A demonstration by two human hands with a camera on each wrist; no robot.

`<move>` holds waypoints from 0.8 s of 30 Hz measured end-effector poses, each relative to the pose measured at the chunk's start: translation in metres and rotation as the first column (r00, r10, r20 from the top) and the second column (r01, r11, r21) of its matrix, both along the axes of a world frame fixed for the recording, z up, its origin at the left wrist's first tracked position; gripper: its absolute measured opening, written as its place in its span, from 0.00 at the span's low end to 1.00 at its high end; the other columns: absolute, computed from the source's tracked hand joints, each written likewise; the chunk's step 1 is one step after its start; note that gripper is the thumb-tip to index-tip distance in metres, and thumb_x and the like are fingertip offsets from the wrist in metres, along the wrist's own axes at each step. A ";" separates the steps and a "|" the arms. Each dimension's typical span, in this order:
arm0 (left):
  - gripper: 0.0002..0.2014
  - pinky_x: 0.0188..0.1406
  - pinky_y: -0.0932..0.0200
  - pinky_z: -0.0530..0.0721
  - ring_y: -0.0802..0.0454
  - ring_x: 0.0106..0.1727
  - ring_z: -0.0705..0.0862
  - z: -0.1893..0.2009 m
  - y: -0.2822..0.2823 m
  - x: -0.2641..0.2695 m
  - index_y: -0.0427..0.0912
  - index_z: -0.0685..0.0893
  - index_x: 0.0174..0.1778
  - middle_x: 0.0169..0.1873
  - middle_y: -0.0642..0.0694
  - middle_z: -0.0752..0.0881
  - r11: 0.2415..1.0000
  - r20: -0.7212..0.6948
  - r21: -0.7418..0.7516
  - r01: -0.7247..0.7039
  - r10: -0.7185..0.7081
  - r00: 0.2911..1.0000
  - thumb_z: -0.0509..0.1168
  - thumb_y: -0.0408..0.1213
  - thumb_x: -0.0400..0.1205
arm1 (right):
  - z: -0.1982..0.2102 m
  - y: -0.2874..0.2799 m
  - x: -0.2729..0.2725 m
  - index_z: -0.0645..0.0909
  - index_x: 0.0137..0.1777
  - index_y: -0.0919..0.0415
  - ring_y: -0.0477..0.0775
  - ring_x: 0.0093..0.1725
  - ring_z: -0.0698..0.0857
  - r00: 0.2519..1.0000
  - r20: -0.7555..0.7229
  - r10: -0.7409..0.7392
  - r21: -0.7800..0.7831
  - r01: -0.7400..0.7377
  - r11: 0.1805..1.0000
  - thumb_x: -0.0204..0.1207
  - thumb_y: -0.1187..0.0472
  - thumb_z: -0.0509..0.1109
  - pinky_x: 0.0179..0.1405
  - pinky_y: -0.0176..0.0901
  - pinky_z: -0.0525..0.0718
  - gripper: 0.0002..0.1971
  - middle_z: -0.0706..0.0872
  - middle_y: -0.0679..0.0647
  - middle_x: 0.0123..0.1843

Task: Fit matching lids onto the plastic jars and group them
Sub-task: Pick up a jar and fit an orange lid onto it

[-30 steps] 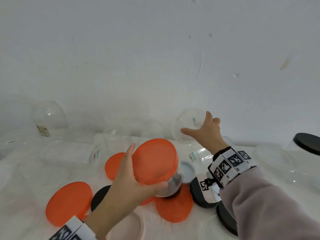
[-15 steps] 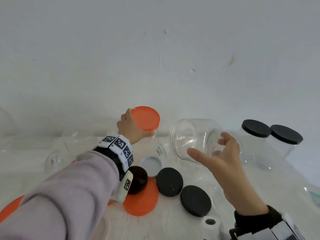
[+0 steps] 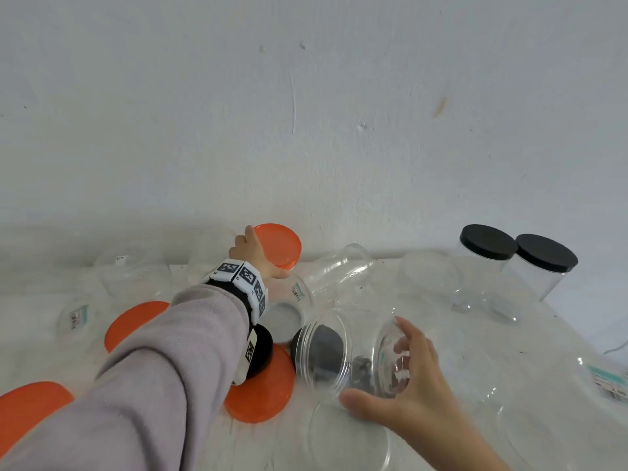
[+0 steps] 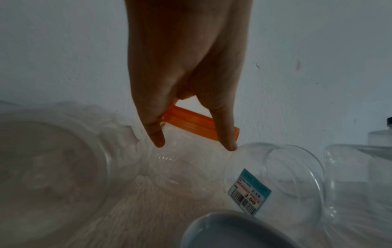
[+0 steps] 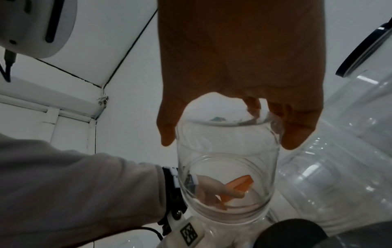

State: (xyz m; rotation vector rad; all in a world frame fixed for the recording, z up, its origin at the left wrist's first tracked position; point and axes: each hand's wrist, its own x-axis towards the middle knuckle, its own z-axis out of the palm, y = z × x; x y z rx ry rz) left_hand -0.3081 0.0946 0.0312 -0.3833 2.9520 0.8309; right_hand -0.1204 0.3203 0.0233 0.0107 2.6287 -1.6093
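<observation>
1. The right hand (image 3: 404,385) has its thumb and fingers curled round a clear jar (image 3: 343,355) held on its side above the table (image 3: 441,317), mouth facing left
2. The left hand (image 3: 253,253) reaches to the back by the wall and grips an orange-lidded jar (image 3: 278,244), fingers over the lid's rim – whether it has been let go onto the table I cannot tell
3. The jars look light, thin-walled and smooth – likely slippery and easy to dent, so a wide wrap round the body suits better than a pinch at the rim
4. Loose black lids (image 3: 260,348) and orange lids (image 3: 261,389) lie flat in the middle; they seem stiff, best taken by the edge
5. Two black-capped jars (image 3: 516,266) stand together at the far right
</observation>
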 end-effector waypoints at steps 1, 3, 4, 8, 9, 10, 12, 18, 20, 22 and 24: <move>0.55 0.72 0.42 0.71 0.36 0.74 0.68 0.001 0.000 0.000 0.36 0.47 0.81 0.75 0.35 0.63 1.000 0.011 0.019 0.002 -0.002 1.000 0.79 0.46 0.70 | -0.001 0.000 0.000 0.52 0.68 0.29 0.29 0.56 0.75 1.000 0.014 0.008 0.006 -0.008 1.000 0.32 0.29 0.77 0.47 0.27 0.76 0.60 0.64 0.28 0.58; 0.50 0.72 0.42 0.71 0.36 0.73 0.69 0.002 -0.002 0.001 0.35 0.50 0.81 0.74 0.34 0.64 0.999 0.018 0.049 -0.001 0.000 1.000 0.78 0.41 0.72 | -0.003 0.000 0.001 0.52 0.67 0.30 0.23 0.54 0.73 0.999 0.034 0.025 0.006 -0.025 1.000 0.32 0.28 0.76 0.44 0.24 0.77 0.59 0.64 0.27 0.58; 0.48 0.71 0.43 0.72 0.36 0.73 0.70 0.004 -0.003 0.002 0.34 0.52 0.80 0.73 0.33 0.65 0.999 0.018 0.050 -0.002 0.001 1.000 0.77 0.39 0.73 | -0.004 0.000 0.002 0.52 0.67 0.31 0.22 0.54 0.73 0.999 0.038 0.032 0.003 -0.032 0.999 0.32 0.28 0.76 0.43 0.24 0.77 0.58 0.64 0.26 0.58; 0.44 0.71 0.45 0.72 0.37 0.72 0.71 0.010 -0.011 0.012 0.34 0.54 0.80 0.73 0.34 0.66 0.998 0.055 0.041 0.041 -0.044 0.998 0.75 0.41 0.75 | -0.007 0.000 0.004 0.53 0.68 0.32 0.35 0.55 0.76 0.999 0.041 0.029 -0.015 -0.028 0.999 0.34 0.30 0.76 0.47 0.27 0.77 0.58 0.63 0.25 0.60; 0.45 0.71 0.46 0.72 0.37 0.73 0.70 0.010 -0.012 0.017 0.35 0.53 0.80 0.73 0.34 0.65 0.998 0.063 0.027 0.064 -0.066 0.996 0.74 0.43 0.76 | -0.007 0.000 0.006 0.51 0.69 0.29 0.37 0.55 0.76 0.998 0.044 0.033 -0.023 -0.032 0.999 0.35 0.31 0.76 0.49 0.29 0.77 0.58 0.62 0.26 0.60; 0.46 0.72 0.46 0.71 0.37 0.73 0.69 0.011 -0.013 0.022 0.36 0.51 0.81 0.73 0.34 0.64 0.995 0.067 -0.002 0.095 -0.095 0.993 0.73 0.46 0.76 | -0.006 0.000 0.007 0.49 0.68 0.26 0.38 0.55 0.76 0.998 0.046 0.041 -0.028 -0.039 0.999 0.35 0.32 0.76 0.50 0.30 0.77 0.58 0.62 0.27 0.60; 0.48 0.74 0.45 0.67 0.36 0.76 0.64 0.010 -0.014 0.035 0.39 0.47 0.83 0.76 0.35 0.59 0.980 0.067 -0.081 0.184 -0.178 0.982 0.71 0.51 0.77 | -0.005 0.000 0.010 0.49 0.68 0.25 0.39 0.54 0.77 0.998 0.052 0.046 -0.041 -0.044 0.998 0.35 0.34 0.76 0.48 0.29 0.77 0.58 0.63 0.31 0.59; 0.40 0.78 0.49 0.63 0.47 0.79 0.60 -0.010 -0.009 0.088 0.43 0.60 0.80 0.78 0.45 0.61 0.729 0.078 -0.219 0.649 -0.650 0.756 0.70 0.51 0.77 | -0.005 0.009 0.020 0.65 0.70 0.46 0.41 0.49 0.85 0.991 0.133 0.018 -0.203 0.010 0.979 0.35 0.37 0.80 0.42 0.31 0.78 0.57 0.80 0.48 0.57; 0.38 0.76 0.50 0.67 0.50 0.75 0.66 -0.022 -0.007 0.104 0.45 0.65 0.78 0.75 0.48 0.67 0.593 0.190 -0.238 0.770 -0.749 0.635 0.70 0.55 0.75 | -0.006 0.012 0.024 0.70 0.66 0.54 0.46 0.47 0.88 0.990 0.142 0.007 -0.280 0.033 0.960 0.36 0.38 0.82 0.42 0.36 0.81 0.53 0.85 0.52 0.52; 0.43 0.78 0.52 0.64 0.51 0.78 0.64 -0.033 -0.008 0.115 0.48 0.58 0.82 0.79 0.50 0.63 0.531 0.314 -0.290 0.796 -0.733 0.603 0.69 0.59 0.75 | -0.008 0.014 0.028 0.72 0.65 0.57 0.50 0.46 0.89 0.987 0.159 -0.006 -0.347 0.061 0.936 0.38 0.41 0.83 0.46 0.48 0.85 0.51 0.86 0.51 0.49; 0.46 0.79 0.50 0.60 0.51 0.81 0.58 -0.041 -0.009 0.121 0.48 0.52 0.84 0.82 0.50 0.57 0.517 0.356 -0.357 0.778 -0.695 0.625 0.67 0.62 0.76 | -0.007 0.015 0.032 0.69 0.70 0.50 0.53 0.53 0.88 0.985 0.169 -0.019 -0.395 0.085 0.915 0.43 0.46 0.84 0.48 0.50 0.86 0.50 0.82 0.52 0.57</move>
